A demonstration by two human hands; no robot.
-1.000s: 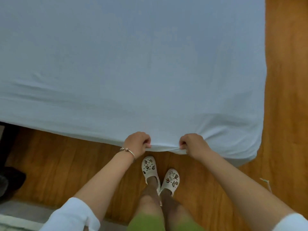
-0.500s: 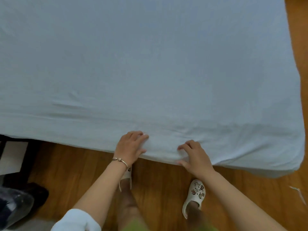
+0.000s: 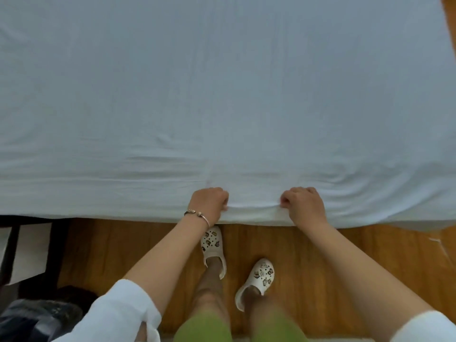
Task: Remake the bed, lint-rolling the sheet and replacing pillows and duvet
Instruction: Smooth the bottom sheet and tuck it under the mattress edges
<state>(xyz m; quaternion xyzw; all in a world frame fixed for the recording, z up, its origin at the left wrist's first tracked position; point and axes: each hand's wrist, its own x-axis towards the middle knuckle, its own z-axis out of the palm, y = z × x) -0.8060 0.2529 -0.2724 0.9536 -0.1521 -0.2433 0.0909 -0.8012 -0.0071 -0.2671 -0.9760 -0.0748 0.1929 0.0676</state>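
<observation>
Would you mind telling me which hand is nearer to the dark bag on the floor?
Left. The left hand grips the sheet edge on the side of the dark bag; the right hand grips the edge farther from it.

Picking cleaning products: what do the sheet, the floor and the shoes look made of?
Sheet: pale blue woven cloth, matte, soft creases where both hands grip its edge; likely cotton. Floor: warm brown wood planks, grain visible, slight sheen. Shoes: white moulded foam or rubber, with holes.
</observation>
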